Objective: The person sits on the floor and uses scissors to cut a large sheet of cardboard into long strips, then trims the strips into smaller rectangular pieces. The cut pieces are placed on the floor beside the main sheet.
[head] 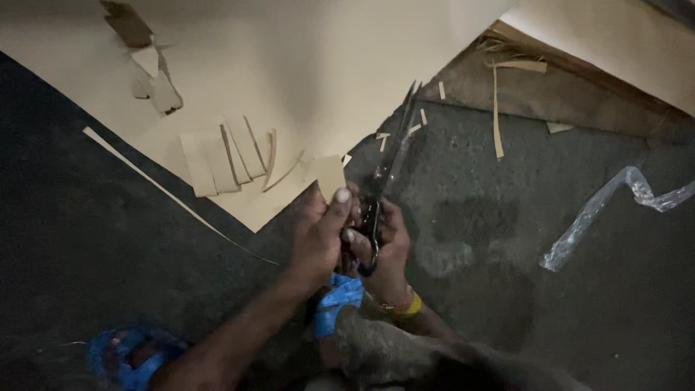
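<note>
While a small card piece (pixel 327 176) is pinched upright in the left hand (pixel 318 235) above the floor (pixel 507 253), scissors (pixel 384 174) are clasped shut-fisted by the right hand (pixel 387 250), blades angled for trimming.

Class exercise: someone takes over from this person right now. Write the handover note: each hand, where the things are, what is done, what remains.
Left hand: pinches a small tan card piece by its lower edge.
Right hand: grips the scissors, blades pointing away, beside the piece.
Large tan sheet lies on the dark floor.
Done: cut strips lie piled on the sheet; thin offcuts scattered.
Left: the held piece shows no finished cut.
</note>
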